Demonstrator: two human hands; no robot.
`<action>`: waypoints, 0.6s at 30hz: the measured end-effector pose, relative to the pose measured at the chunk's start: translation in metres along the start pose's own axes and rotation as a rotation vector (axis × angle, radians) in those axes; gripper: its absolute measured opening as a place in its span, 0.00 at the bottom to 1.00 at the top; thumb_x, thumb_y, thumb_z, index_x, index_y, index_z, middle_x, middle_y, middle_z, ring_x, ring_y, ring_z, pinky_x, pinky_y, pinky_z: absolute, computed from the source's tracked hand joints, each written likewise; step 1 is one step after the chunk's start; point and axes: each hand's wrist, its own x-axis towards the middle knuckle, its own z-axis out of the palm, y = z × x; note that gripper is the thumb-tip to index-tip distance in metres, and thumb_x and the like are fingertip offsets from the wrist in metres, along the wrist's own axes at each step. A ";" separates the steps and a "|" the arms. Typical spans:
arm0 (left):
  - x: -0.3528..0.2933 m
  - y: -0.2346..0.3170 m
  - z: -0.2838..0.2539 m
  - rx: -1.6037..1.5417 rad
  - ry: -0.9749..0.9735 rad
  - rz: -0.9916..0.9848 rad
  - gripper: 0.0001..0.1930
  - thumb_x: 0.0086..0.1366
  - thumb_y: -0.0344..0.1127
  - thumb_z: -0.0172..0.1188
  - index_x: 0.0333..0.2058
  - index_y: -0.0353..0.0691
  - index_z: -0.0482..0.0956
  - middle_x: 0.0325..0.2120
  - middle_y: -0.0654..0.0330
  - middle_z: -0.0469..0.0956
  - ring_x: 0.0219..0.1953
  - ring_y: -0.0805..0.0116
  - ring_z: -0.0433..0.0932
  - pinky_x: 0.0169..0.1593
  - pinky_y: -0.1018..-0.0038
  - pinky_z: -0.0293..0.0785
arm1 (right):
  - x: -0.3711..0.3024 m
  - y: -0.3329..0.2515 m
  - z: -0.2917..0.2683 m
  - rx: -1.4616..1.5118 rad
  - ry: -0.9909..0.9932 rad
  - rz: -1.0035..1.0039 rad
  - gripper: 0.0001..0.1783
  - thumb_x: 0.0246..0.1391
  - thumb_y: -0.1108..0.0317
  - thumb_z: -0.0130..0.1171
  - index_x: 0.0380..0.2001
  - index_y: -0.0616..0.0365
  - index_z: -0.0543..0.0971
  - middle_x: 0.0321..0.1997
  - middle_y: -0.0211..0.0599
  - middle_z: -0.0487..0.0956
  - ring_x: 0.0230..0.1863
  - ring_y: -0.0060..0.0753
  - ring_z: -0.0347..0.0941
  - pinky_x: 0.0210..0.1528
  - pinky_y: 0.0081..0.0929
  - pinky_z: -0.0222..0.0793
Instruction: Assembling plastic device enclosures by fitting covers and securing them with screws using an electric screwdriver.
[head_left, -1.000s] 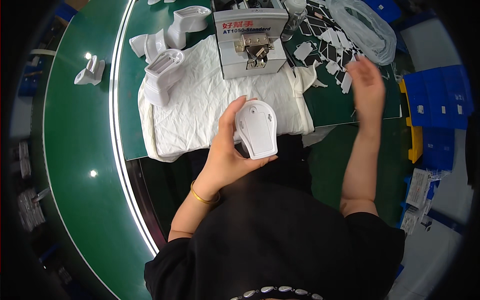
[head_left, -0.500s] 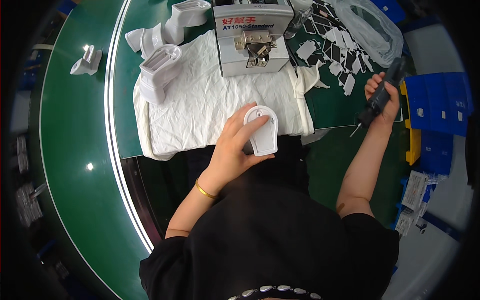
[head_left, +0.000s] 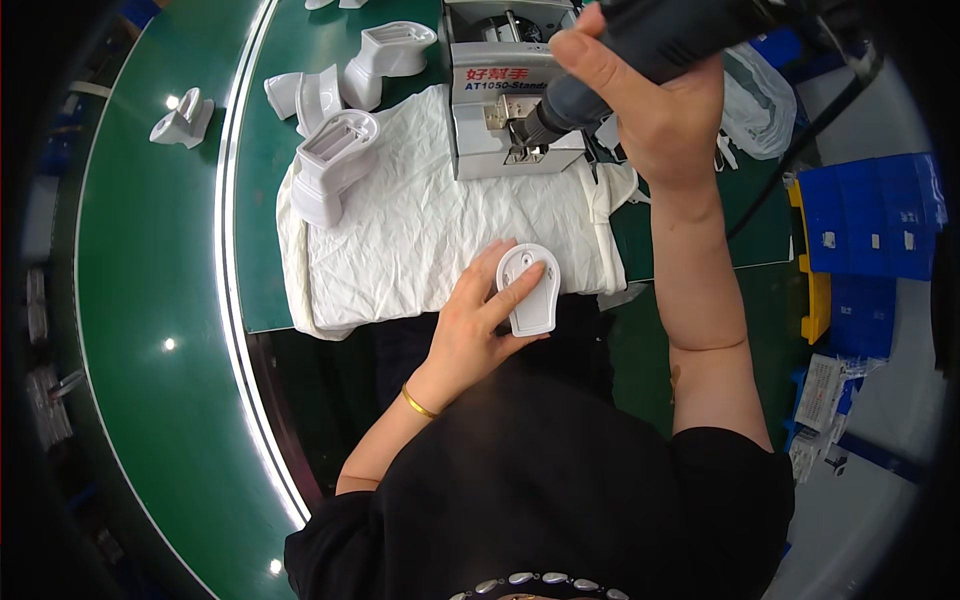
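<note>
My left hand (head_left: 468, 325) is closed round a white plastic part (head_left: 535, 312) with a rounded top and a flat lower end. Its thumb or a finger lies across the hollow face, just below a small hole. I hold the part at the near edge of the white cloth (head_left: 400, 255). My right hand (head_left: 668, 125) grips a dark electric screwdriver (head_left: 640, 45), high over the bench. The screwdriver's nose points down and left at the metal outlet of a grey screw feeder (head_left: 482, 155). Whether the bit touches the outlet is hard to tell.
Several white plastic housings (head_left: 335, 165) stand at the cloth's far left. One smaller white piece (head_left: 183, 118) lies on the green surface beyond the light strip (head_left: 228, 180). A clear plastic bag (head_left: 765, 105) is at the back right, near blue bins (head_left: 870, 215). The screwdriver's cable (head_left: 800, 145) hangs at right.
My right hand has swung the screwdriver from the right side up and left to the screw feeder. My left hand still holds the white part, slightly lower in the picture.
</note>
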 end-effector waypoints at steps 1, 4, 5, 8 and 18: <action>0.000 0.000 -0.001 -0.001 0.006 -0.003 0.41 0.39 0.32 0.78 0.58 0.49 0.75 0.60 0.48 0.67 0.60 0.45 0.69 0.59 0.59 0.71 | 0.016 0.019 0.009 0.368 -0.189 -0.301 0.25 0.45 0.80 0.71 0.47 0.61 0.73 0.33 0.31 0.78 0.32 0.18 0.75 0.36 0.18 0.71; -0.003 -0.001 -0.005 -0.016 0.034 -0.027 0.40 0.40 0.32 0.78 0.57 0.49 0.76 0.59 0.49 0.68 0.59 0.46 0.69 0.58 0.60 0.71 | 0.015 -0.047 0.031 -0.013 0.047 0.410 0.33 0.44 0.79 0.71 0.55 0.63 0.69 0.31 0.29 0.78 0.31 0.17 0.74 0.35 0.17 0.71; -0.001 0.000 -0.006 -0.031 0.031 -0.020 0.40 0.40 0.32 0.78 0.57 0.49 0.76 0.59 0.49 0.68 0.59 0.46 0.69 0.58 0.60 0.71 | 0.017 -0.047 0.031 -0.024 0.049 0.410 0.33 0.44 0.79 0.71 0.55 0.63 0.69 0.31 0.29 0.78 0.31 0.17 0.74 0.35 0.17 0.71; 0.002 0.001 -0.008 -0.044 0.021 -0.017 0.40 0.40 0.32 0.78 0.57 0.49 0.76 0.58 0.49 0.69 0.59 0.46 0.70 0.58 0.60 0.71 | 0.024 -0.032 0.023 -0.369 -0.001 0.348 0.35 0.45 0.80 0.69 0.58 0.63 0.67 0.31 0.32 0.79 0.32 0.21 0.76 0.38 0.20 0.72; -0.001 -0.002 -0.005 -0.034 0.040 -0.009 0.40 0.39 0.31 0.78 0.57 0.50 0.77 0.58 0.49 0.69 0.59 0.46 0.69 0.59 0.60 0.71 | 0.017 -0.001 0.024 -0.123 0.197 0.262 0.23 0.53 0.79 0.60 0.51 0.65 0.66 0.24 0.35 0.76 0.22 0.28 0.75 0.29 0.26 0.71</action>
